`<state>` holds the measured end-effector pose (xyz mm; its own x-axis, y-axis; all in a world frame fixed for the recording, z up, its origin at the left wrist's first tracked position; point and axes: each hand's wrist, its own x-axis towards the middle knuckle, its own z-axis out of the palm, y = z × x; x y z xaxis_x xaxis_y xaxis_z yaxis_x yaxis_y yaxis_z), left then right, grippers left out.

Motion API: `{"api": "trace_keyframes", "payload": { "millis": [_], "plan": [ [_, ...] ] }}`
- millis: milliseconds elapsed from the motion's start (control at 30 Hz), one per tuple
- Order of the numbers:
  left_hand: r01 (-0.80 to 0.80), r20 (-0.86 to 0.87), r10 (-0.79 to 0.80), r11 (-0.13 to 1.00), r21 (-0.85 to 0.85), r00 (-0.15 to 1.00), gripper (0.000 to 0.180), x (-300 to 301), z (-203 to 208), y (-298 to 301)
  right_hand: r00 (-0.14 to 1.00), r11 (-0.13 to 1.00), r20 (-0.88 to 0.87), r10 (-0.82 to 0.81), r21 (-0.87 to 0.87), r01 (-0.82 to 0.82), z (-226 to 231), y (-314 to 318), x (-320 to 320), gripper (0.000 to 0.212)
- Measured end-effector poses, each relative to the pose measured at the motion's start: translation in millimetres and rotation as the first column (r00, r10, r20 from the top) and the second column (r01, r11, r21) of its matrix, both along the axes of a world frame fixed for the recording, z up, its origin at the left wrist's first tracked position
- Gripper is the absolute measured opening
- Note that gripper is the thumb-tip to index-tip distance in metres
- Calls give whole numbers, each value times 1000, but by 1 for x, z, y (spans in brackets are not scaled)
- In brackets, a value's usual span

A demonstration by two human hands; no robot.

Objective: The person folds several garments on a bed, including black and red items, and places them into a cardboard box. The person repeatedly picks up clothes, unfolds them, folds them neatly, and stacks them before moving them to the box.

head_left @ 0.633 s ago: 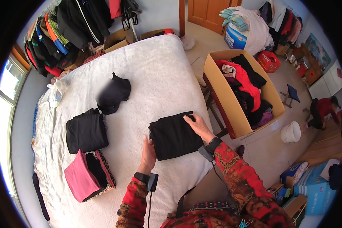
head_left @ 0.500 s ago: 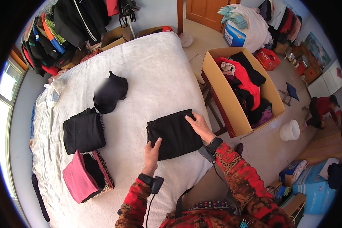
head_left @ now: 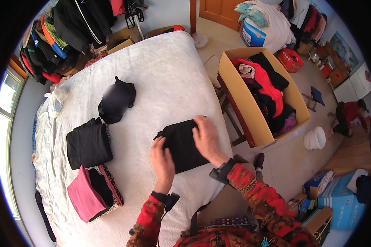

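A folded black garment point(head_left: 183, 150) lies flat on the white bed cover point(head_left: 152, 94) in front of me. My left hand point(head_left: 163, 164) is at the garment's left edge, its fingers stretched out and apart from the thumb. Over the right part of the cloth is my right hand point(head_left: 207, 141), fingers extended and gripping nothing; I cannot tell how firmly it touches. To the left are a stack of folded black clothes point(head_left: 89, 143), a pink folded garment point(head_left: 84, 195) with black and leopard-print cloth beside it, and a black bra-like piece point(head_left: 117, 100).
Right of the bed stands a long open cardboard box point(head_left: 231, 76) heaped with red and black clothes. A white bucket point(head_left: 314, 138) and a small folding stool point(head_left: 316, 95) are on the floor. A person in red point(head_left: 350, 117) bends down at far right. Clothes point(head_left: 70, 29) hang at back left.
Both hands have loosened from the garment's edges and shifted inward and up over it. The garment now looks smaller, with its right side drawn in.
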<state>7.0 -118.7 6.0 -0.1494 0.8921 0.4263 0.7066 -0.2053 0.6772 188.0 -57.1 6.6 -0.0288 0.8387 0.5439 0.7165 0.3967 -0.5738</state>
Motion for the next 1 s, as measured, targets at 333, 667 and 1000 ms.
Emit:
{"api": "trace_keyframes", "payload": {
  "millis": [333,667,1000],
  "plan": [
    [57,-337,-160,953,-296,928,48,-37,-40,53,906,969,418,67,-245,41,-24,19,52,43],
    [45,-202,-86,979,-201,976,57,-23,-20,-77,997,757,-71,26,-650,-66,-16,-94,91,30],
    [-62,93,100,936,-345,991,22,-18,-39,-75,883,658,-419,-213,-729,-188,-27,-85,86,13]
  ]
}}
